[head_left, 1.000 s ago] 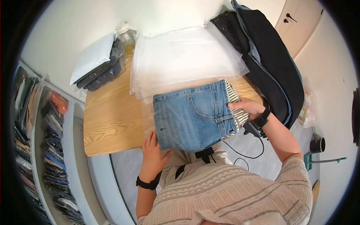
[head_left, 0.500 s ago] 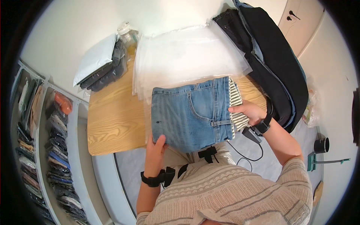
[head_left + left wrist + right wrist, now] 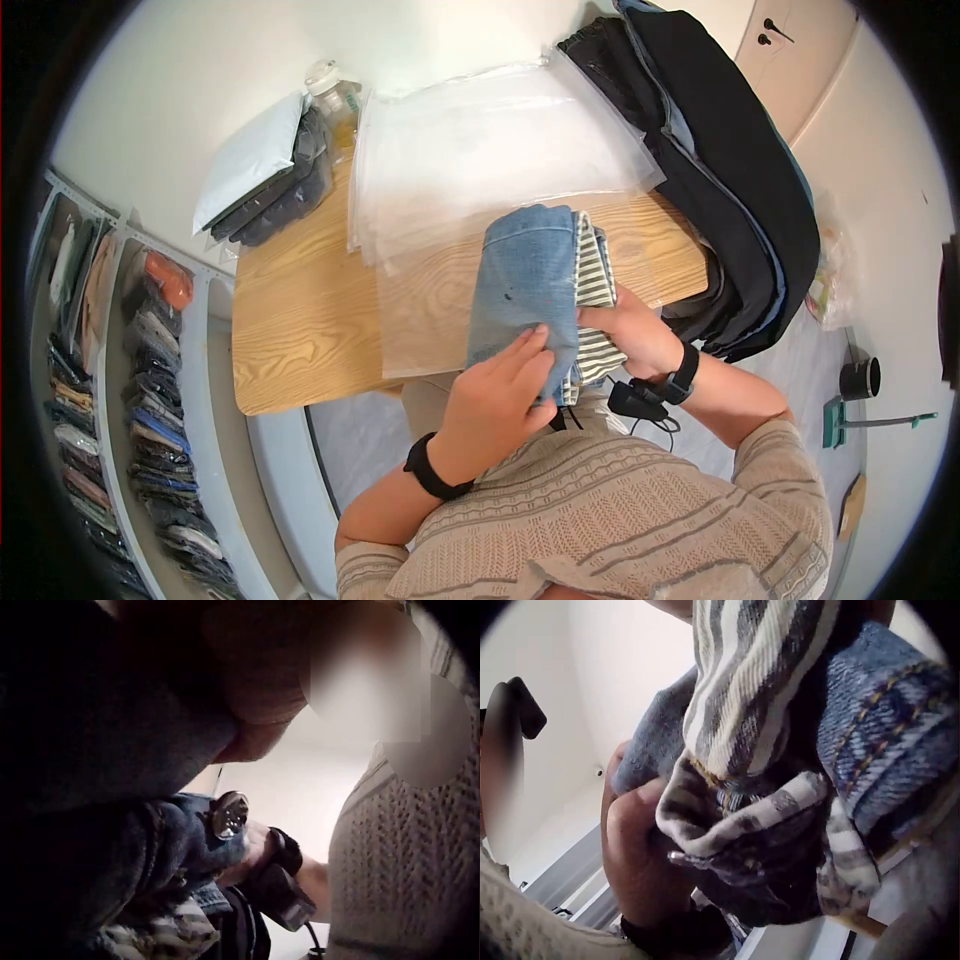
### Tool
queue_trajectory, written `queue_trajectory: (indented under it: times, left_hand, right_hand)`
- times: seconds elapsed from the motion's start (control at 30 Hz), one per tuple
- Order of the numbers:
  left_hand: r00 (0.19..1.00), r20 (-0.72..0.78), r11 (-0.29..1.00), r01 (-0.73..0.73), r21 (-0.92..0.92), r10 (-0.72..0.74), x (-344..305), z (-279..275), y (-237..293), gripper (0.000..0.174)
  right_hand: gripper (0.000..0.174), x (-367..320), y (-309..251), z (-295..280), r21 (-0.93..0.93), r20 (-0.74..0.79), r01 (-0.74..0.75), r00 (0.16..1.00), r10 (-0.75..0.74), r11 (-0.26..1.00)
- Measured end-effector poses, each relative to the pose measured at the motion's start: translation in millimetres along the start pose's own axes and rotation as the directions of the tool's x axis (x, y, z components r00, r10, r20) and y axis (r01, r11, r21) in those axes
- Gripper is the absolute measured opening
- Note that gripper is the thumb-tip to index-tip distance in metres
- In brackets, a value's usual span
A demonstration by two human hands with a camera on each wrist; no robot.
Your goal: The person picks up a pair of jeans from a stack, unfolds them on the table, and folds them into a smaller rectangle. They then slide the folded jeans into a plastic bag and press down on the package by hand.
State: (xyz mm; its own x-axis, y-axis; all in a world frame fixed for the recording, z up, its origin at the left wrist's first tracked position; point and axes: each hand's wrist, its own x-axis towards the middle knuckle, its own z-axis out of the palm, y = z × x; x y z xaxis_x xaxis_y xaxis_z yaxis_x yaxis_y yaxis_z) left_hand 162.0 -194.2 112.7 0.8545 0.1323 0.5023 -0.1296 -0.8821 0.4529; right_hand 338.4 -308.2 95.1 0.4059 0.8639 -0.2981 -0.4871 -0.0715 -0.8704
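Observation:
Blue denim jeans (image 3: 522, 275), folded into a narrow bundle with striped lining (image 3: 594, 270) along the right side, are held over the table's front edge. My left hand (image 3: 497, 405) lies across the lower part, its fingers on the denim and the thumb at the bottom edge. At the lining side, my right hand (image 3: 640, 335) grips the bundle, thumb on top. A metal button (image 3: 229, 815) on the denim (image 3: 180, 832) shows in the left wrist view. In the right wrist view, striped cloth (image 3: 742, 690) hangs beside stitched denim (image 3: 892, 727), with the left hand (image 3: 641, 855) behind.
Clear plastic bags (image 3: 490, 150) lie on the wooden table (image 3: 300, 330). Packed garments (image 3: 265, 170) and a jar (image 3: 335, 95) stand at the back left, dark trousers (image 3: 720, 170) hang over the right side. Shelves (image 3: 110, 400) of bagged clothes are at the left.
The jeans have gone from a wide, flat fold to a narrower bundle. My left hand has moved right from their left lower corner onto the denim. My right hand has shifted slightly left and down.

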Motion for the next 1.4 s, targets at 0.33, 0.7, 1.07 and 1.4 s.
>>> queue_trajectory:
  times: [0.33, 0.7, 1.07, 1.4]
  left_hand:
    - [0.931, 0.218, 0.941, -0.320, 0.108, 0.292, 0, 29, 10, 0.029]
    - [0.972, 0.127, 0.980, 0.198, 0.031, -0.200, -47, -14, -48, 0.033]
    - [0.960, 0.180, 0.948, 0.161, 0.276, -0.216, -63, -8, -97, 0.013]
    - [0.978, 0.118, 0.973, 0.148, 0.179, -0.171, -29, 0, -77, 0.026]
  right_hand:
    - [0.039, -25, 30, 5, 0.067, -0.109, -0.037, 0.993, 0.044, 0.997]
    - [0.049, -91, 9, -93, 0.079, -0.598, 0.490, 0.720, -0.352, 0.868]
    - [0.052, -138, -2, -142, 0.097, -0.642, 0.751, 0.548, -0.536, 0.653]
    - [0.067, -116, 9, -88, 0.075, -0.631, 0.612, 0.641, -0.438, 0.787]
